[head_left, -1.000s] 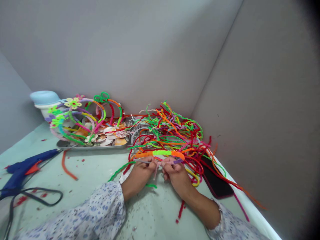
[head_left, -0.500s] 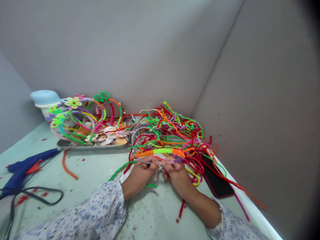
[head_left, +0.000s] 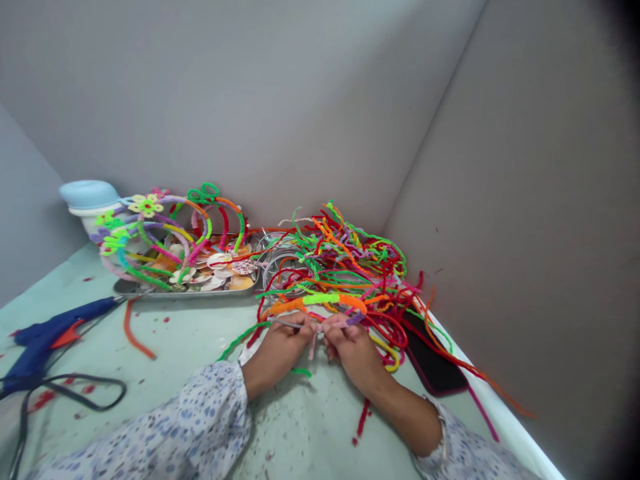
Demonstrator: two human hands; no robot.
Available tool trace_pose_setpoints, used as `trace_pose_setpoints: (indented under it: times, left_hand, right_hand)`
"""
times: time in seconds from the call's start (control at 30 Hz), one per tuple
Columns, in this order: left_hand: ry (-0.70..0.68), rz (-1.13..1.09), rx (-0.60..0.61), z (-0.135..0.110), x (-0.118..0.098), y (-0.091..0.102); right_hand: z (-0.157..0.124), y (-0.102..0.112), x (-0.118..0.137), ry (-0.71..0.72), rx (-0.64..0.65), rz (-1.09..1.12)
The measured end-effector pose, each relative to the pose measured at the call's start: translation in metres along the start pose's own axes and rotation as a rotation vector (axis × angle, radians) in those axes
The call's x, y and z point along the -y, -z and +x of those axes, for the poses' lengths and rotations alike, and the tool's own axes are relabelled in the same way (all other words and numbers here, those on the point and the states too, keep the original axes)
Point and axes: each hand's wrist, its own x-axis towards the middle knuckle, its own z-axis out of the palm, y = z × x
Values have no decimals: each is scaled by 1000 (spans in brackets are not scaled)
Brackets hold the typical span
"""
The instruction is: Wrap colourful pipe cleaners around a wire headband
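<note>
Between my hands is a headband (head_left: 321, 299) wrapped in orange, yellow-green, purple and pale pink pipe cleaner, its arch facing away from me. My left hand (head_left: 287, 340) is closed in a pinch on the bare grey end of the band. Close beside it, my right hand (head_left: 350, 343) pinches the pale pink wrapped part, near the purple section. A short loose tail of pink pipe cleaner (head_left: 313, 347) hangs down between the fingertips. The fingertips of both hands nearly touch.
A heap of coloured pipe cleaners (head_left: 350, 257) lies behind my hands, with a phone (head_left: 437, 363) partly under it. Left of it stands a metal tray (head_left: 190, 298) of shells and finished headbands (head_left: 165, 230). A blue glue gun (head_left: 60, 327) with its cord and a blue-lidded container (head_left: 93, 200) are further left.
The headband's arch has tilted slightly, shifting a little up and to the left. Both hands keep their pinches in nearly the same place.
</note>
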Motion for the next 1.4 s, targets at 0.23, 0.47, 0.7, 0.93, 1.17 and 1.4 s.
trace_pose_setpoints:
  times: [0.23, 0.47, 0.7, 0.93, 1.17, 1.4]
  left_hand:
    - [33, -26, 19, 1, 1, 0]
    - [64, -56, 34, 0, -1, 1]
    - [78, -77, -23, 0, 4, -1]
    - [41, -97, -12, -1, 3, -2]
    - [58, -37, 0, -1, -2, 0]
    - [73, -73, -9, 0, 0, -1]
  right_hand:
    - [-1, 0, 4, 15, 14, -2]
    - [-1, 1, 2, 19, 9, -4]
    - [-1, 0, 5, -6, -17, -3]
    - [-2, 0, 8, -60, -40, 46]
    - [-2, 0, 9, -29, -26, 15]
    - [-1, 1, 3, 12, -4, -9]
